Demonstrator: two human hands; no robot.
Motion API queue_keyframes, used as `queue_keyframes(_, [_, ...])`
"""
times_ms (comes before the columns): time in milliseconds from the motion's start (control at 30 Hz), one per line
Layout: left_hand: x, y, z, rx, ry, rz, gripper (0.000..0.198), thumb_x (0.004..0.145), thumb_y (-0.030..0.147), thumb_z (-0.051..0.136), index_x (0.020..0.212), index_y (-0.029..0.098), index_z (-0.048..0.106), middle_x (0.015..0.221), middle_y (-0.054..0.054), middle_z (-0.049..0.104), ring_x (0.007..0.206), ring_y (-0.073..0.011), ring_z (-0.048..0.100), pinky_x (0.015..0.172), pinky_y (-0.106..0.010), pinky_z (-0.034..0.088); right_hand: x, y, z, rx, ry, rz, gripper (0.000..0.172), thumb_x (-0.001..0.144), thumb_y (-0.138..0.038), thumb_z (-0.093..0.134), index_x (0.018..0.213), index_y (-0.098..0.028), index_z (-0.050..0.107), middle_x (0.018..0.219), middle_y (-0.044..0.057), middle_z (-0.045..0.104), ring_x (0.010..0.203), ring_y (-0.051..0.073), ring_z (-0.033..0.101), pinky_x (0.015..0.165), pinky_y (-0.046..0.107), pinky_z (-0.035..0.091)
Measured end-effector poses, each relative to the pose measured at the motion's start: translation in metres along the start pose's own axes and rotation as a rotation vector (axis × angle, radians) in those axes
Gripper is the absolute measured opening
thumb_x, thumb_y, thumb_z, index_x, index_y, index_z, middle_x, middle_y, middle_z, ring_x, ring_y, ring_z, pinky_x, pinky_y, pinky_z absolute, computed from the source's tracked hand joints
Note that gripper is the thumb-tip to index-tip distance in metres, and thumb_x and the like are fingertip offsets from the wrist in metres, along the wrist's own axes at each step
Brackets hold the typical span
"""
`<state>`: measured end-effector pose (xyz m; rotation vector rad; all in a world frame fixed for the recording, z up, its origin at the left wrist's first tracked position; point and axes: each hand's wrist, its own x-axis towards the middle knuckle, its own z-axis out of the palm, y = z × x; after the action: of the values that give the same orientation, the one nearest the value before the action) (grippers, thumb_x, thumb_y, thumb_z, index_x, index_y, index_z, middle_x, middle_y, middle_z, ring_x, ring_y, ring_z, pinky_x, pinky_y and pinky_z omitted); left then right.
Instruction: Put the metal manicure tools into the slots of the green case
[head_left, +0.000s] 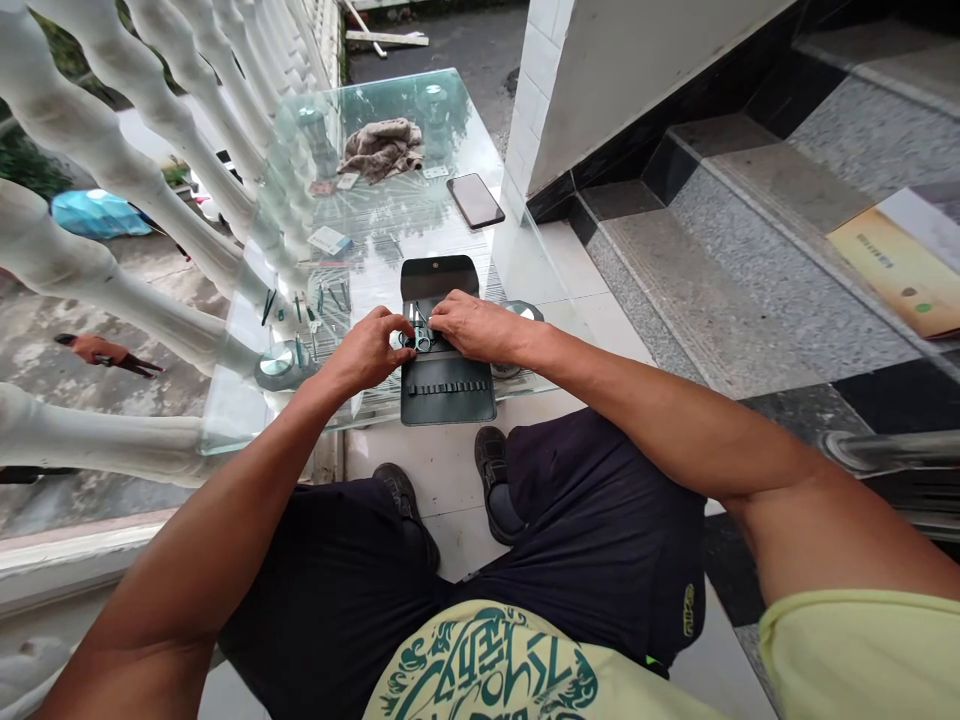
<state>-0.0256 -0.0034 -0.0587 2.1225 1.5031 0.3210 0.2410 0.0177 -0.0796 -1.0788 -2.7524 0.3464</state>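
Black case (pixel 448 405), unfolded on glass table (pixel 525 250), near edge, directly between and under the two hands. Top flap points away from the wearer; lower panel, with row of loops (pixel 448 388), faces the wearer. Metal scissors-like tool (pixel 424 342) in the middle section, ring handles toward the wearer, sitting just right of the left fingertips and just left of and below the right fingertips.

Left hand (pixel 367 350): at case's left edge, grip partly open, thumb and index apart, tips next to the ring handles; can't tell if it has hold of them. Right hand (pixel 478 326): reaches over case's right side, fingers bent and bunched close together, tips down at the middle section; can't tell if anything is pinched.

Elsewhere on table: phone (pixel 476 201) beyond case to the right, crumpled cloth (pixel 382 148) farther back, small flat packet (pixel 330 240) left of phone, slim dark items (pixel 268 306) left of case.
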Motion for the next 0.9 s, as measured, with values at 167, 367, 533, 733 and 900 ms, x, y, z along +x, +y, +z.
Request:
queue_keyframes(167, [0.006,0.001,-0.003,-0.053,0.019,-0.070,0.020,0.094,0.023,0.103,0.111,0.027,0.093,0.129,-0.007,0.074,0.104,-0.0264,0.079,0.110,-0.044,0.066,-0.001,0.000,-0.001,0.008,0.000,0.002,0.036,0.122,-0.008,0.058,0.125,-0.022,0.091,0.143,0.018,0.085,0.133,0.035,0.065,0.123,0.050,0.056])
queue_keyframes(367, [0.010,0.008,-0.010,-0.148,0.012,-0.170,0.022,0.085,0.022,0.109,0.096,0.026,0.091,0.126,-0.006,0.085,0.102,-0.0277,0.080,0.096,-0.039,0.068,-0.001,-0.004,0.000,-0.037,-0.003,-0.018,0.037,0.122,-0.008,0.055,0.126,-0.021,0.090,0.143,0.018,0.086,0.132,0.035,0.065,0.119,0.050,0.059])
queue_keyframes(533, [0.011,0.010,-0.008,-0.155,0.016,-0.167,0.025,0.081,0.018,0.108,0.097,0.026,0.090,0.133,-0.007,0.089,0.115,-0.0301,0.085,0.105,-0.039,0.066,-0.005,-0.001,-0.007,0.036,0.034,-0.023,0.029,0.117,-0.011,0.067,0.130,-0.020,0.091,0.151,0.020,0.085,0.137,0.037,0.071,0.125,0.055,0.061])
queue_keyframes(733, [0.007,0.004,0.000,-0.021,0.014,-0.069,0.018,0.096,0.024,0.100,0.111,0.027,0.091,0.139,-0.012,0.083,0.121,-0.0344,0.083,0.107,-0.043,0.065,-0.028,0.032,-0.039,0.162,0.324,0.146,0.031,0.119,-0.023,0.064,0.130,-0.021,0.093,0.137,0.017,0.088,0.130,0.036,0.078,0.125,0.056,0.062])
queue_keyframes(900, [0.008,0.000,0.000,-0.003,0.027,-0.065,0.016,0.096,0.030,0.102,0.106,0.027,0.089,0.135,-0.011,0.083,0.109,-0.0326,0.081,0.104,-0.044,0.064,-0.044,0.053,-0.048,0.196,0.429,0.374,0.028,0.114,-0.024,0.065,0.106,-0.021,0.092,0.114,0.012,0.091,0.109,0.032,0.079,0.110,0.049,0.062])
